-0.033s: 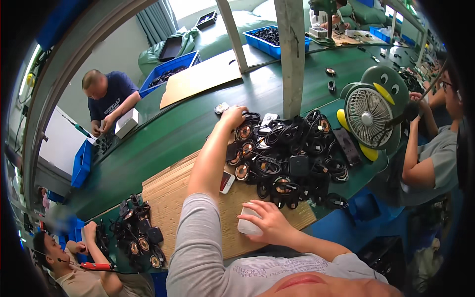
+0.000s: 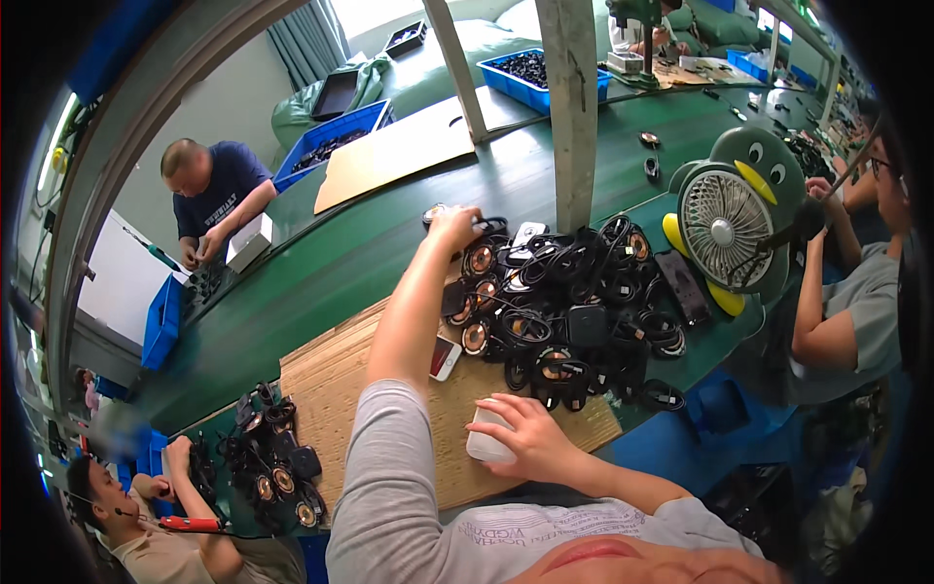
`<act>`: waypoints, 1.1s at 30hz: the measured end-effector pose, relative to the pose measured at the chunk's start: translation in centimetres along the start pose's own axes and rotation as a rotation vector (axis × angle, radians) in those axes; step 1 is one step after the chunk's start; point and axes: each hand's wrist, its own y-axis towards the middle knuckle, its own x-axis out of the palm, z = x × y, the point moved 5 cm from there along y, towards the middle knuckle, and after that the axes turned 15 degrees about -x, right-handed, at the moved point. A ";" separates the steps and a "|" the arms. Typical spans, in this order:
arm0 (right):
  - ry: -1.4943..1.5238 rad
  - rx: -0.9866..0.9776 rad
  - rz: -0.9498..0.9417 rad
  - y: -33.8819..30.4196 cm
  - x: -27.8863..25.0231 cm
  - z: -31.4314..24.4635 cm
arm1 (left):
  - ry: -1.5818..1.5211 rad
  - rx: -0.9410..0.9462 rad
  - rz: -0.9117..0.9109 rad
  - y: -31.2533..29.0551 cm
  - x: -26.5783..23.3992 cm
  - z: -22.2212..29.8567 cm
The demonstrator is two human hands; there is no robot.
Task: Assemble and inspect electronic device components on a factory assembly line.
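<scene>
My left hand point(image 2: 454, 229) is stretched to the far left edge of a big pile of black cables and round copper-coil chargers point(image 2: 559, 292). Its fingers are curled on a round charger point(image 2: 432, 212), whose pale rim shows past them; a black cable loop lies beside the hand. The grip itself is partly hidden. Close to my body, my right hand point(image 2: 530, 438) is wrapped over a white rounded block point(image 2: 490, 443) resting on the cardboard sheet point(image 2: 375, 428). A white-framed phone point(image 2: 445, 358) lies between my left forearm and the pile.
A penguin-shaped fan point(image 2: 725, 224) and a dark phone point(image 2: 683, 287) stand right of the pile. A post point(image 2: 569, 127) rises behind it. More coiled chargers point(image 2: 277, 467) lie at left. Co-workers sit left, right and across the green table point(image 2: 292, 311). Blue bins point(image 2: 530, 83) stand at the far side.
My left hand has shifted slightly left and now covers more of the round charger. My right hand and the white block stay in place.
</scene>
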 end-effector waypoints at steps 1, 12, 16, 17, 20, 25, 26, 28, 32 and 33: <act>-0.012 0.020 -0.007 -0.4 -0.3 0.6 | 0.029 -0.051 0.001 -0.5 -0.9 1.3; 0.019 -0.014 0.007 0.3 -0.4 0.8 | -0.253 -0.311 -0.128 -2.6 -0.5 -5.9; 0.027 -0.003 -0.001 -0.4 0.1 -0.2 | -0.161 -0.427 -0.333 -4.7 0.8 -6.1; 0.013 -0.015 0.004 -0.2 0.1 -0.2 | -0.161 -0.404 -0.416 -4.4 0.9 -6.7; -0.012 -0.043 0.011 0.0 0.1 -0.3 | -0.165 -0.361 -0.578 -4.7 1.4 -7.9; -0.032 -0.023 0.034 -0.1 0.0 -0.4 | -0.077 -0.342 -0.237 -5.8 0.5 -8.9; -0.030 -0.021 0.042 0.0 -0.1 -0.3 | -0.058 -0.336 -0.173 -6.2 0.4 -9.0; -0.026 -0.016 0.057 0.1 -0.2 -0.2 | -0.020 -0.321 -0.045 -7.0 0.1 -9.0; -0.033 -0.015 0.066 0.0 0.0 -0.4 | -0.046 -0.402 -0.065 -8.0 -0.8 -9.9; -0.034 -0.015 0.068 0.1 0.1 -0.5 | -0.068 -0.448 -0.108 -8.4 -1.1 -10.5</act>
